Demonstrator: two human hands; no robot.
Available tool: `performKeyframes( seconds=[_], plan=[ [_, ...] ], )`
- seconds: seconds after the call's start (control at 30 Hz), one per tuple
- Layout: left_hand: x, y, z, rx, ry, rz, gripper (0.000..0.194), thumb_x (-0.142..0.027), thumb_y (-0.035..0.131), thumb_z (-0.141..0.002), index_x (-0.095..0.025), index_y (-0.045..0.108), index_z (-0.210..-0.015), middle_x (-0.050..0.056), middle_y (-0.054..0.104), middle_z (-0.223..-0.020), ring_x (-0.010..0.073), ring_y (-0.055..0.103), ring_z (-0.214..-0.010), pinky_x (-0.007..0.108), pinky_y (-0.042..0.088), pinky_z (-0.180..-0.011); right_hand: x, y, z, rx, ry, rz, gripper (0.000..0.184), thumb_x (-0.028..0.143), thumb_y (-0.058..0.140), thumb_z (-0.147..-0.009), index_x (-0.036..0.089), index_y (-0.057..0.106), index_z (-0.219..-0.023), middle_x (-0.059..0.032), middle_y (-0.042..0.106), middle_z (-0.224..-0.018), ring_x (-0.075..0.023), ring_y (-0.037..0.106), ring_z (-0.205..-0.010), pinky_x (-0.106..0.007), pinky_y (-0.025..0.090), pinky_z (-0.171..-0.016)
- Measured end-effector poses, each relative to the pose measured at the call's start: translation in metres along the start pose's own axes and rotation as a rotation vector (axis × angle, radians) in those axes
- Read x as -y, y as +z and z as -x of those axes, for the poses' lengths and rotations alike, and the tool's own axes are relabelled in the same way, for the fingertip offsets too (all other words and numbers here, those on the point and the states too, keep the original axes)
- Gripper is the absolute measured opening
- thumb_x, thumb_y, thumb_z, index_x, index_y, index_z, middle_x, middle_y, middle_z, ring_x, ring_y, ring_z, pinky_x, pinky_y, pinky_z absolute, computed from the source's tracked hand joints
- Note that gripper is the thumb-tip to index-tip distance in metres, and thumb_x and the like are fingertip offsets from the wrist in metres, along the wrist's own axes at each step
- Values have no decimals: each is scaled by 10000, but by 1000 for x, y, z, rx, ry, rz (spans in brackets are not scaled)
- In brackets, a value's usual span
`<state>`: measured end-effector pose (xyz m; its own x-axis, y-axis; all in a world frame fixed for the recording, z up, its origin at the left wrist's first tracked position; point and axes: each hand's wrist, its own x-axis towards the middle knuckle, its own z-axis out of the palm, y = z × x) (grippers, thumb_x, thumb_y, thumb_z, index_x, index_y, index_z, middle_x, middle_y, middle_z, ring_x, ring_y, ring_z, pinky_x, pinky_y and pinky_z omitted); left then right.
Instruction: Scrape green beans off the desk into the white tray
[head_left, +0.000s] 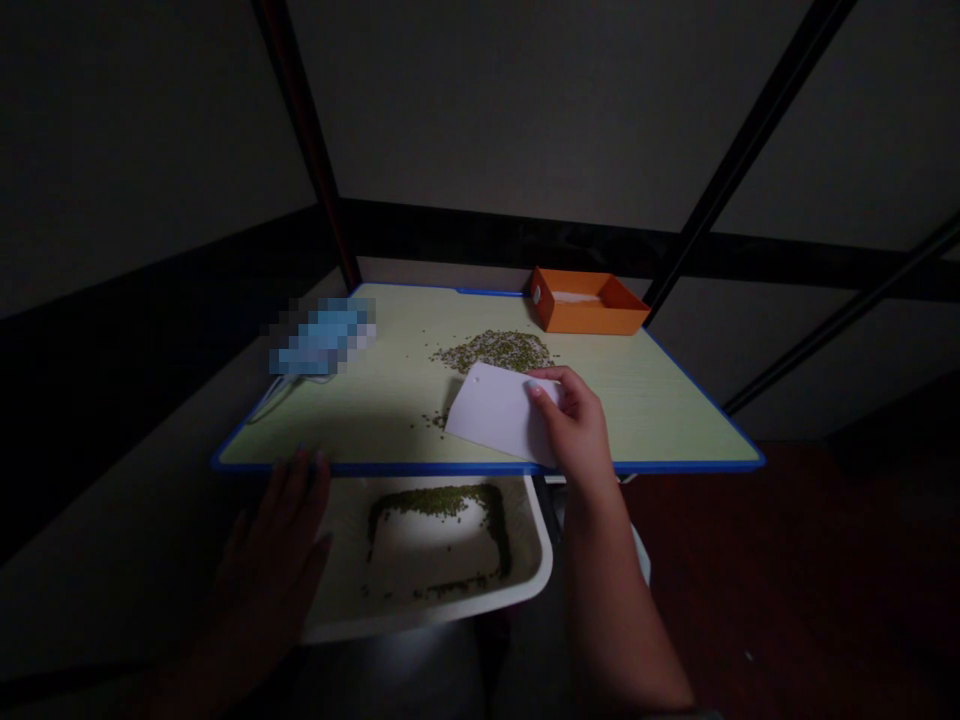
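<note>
Thumb and fingers of your right hand [579, 425] pinch a white card [495, 412], its left side by some stray grains [436, 420] on the tabletop [675, 410]. The main pile of green grains [501, 349] sits just beyond. Your left hand [281, 535] is at the white tub [541, 560] below the near edge, too dim to tell if it's gripping. Looks like the scraping step, so next calls for a low, flat card edge imo.

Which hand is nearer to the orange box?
Right. The right hand is in front of the orange box; the left hand is farther, by the near edge of the table.
</note>
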<state>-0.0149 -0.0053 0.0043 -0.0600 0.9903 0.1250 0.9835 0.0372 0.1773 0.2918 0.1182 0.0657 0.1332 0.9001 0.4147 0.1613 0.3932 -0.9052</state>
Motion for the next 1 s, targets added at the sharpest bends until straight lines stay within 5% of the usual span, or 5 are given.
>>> performKeyframes(
  seconds=[0.23,0.47,0.8,1.0],
  plan=[
    [3,1,1,-14,23,-44,600,-366,179,-941,-274,12,-1510,98,78,-1669,274,32,-1537,617,286,-1171,3,8,1,27,-3,-22,109,316,638,-819,234,663,-886,-13,701,-881,-189,601,-807,-308,443,-723],
    [-2,0,0,-14,4,-46,589,-357,148,-942,-240,65,-1514,106,96,-1665,259,37,-1538,592,291,-1176,2,-2,0,189,31,-146,112,320,680,-793,239,678,-870,2,699,-853,-174,600,-784,-300,442,-713],
    [-22,-19,1,68,-71,-6,590,-355,73,-941,-198,128,-1508,106,101,-1656,261,43,-1532,617,241,-1194,13,-14,5,-147,-10,107,242,366,673,-803,205,698,-982,-42,721,-917,-171,561,-690,-283,410,-613],
    [-13,-10,2,17,-25,-31,576,-352,128,-948,-234,105,-1511,96,119,-1657,265,76,-1533,620,268,-1182,41,3,32,-41,-150,219,201,318,554,-912,229,679,-1041,-59,736,-1039,-190,663,-801,-281,480,-650]
  ],
)
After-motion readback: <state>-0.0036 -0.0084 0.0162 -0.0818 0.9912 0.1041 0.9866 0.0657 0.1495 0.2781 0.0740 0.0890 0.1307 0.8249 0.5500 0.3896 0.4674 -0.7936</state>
